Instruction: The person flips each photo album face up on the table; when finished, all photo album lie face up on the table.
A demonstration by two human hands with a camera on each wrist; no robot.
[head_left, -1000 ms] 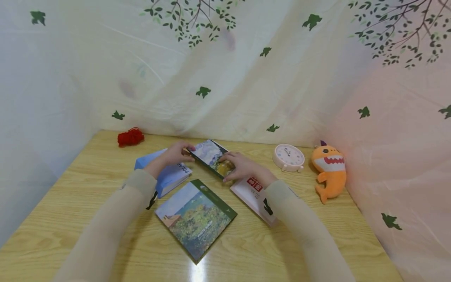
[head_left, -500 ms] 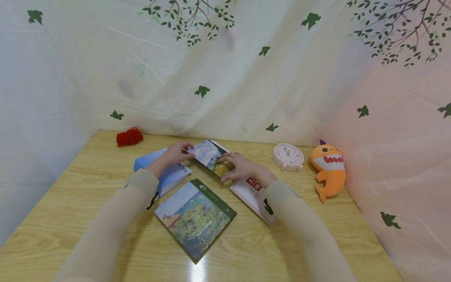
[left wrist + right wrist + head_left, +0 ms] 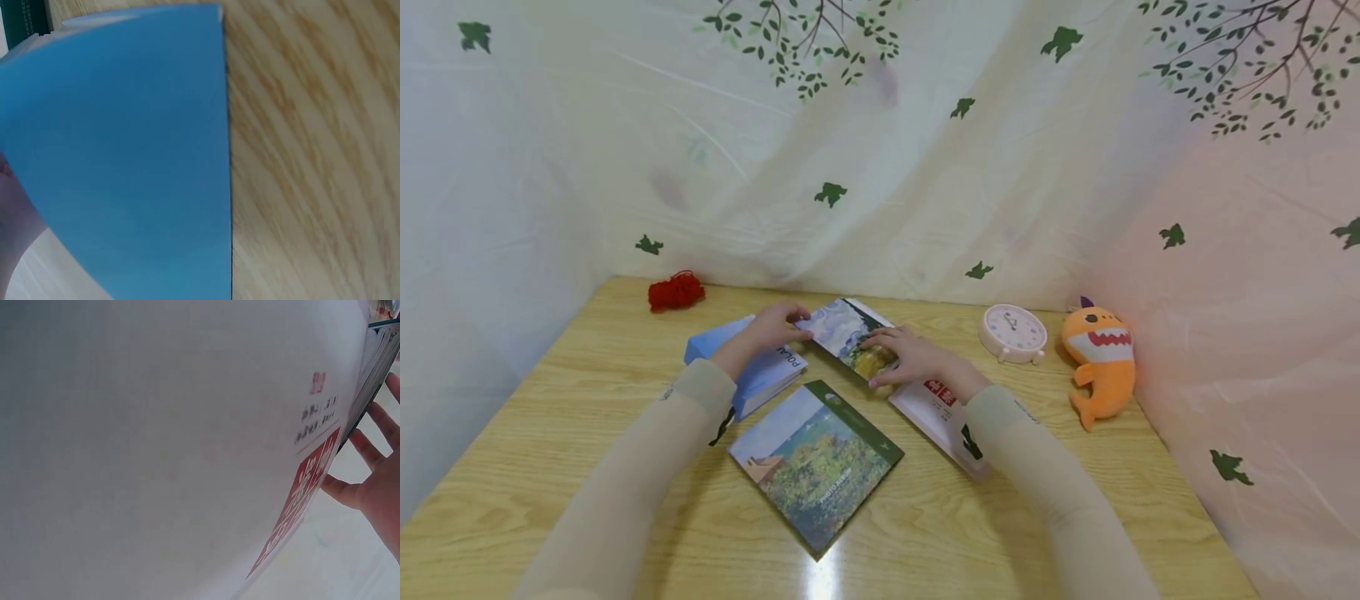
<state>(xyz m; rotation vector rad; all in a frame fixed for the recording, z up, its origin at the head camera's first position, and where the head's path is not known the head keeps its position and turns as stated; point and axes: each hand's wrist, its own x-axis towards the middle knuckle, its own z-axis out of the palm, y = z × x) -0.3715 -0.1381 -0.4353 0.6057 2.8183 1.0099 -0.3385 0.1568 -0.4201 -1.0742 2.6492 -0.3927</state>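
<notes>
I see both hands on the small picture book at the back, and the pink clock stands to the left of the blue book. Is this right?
Not quite. The pink clock stands far to the right of the blue book, beside the orange plush shark; the head view shows it. The rest holds: the left hand and the right hand are both on the small picture book at the back.

Glossy wood-grain table (image 3: pixel 587 400); glossy album cover (image 3: pixel 816 467) (plush shark (image 3: pixel 1101 367)).
</notes>
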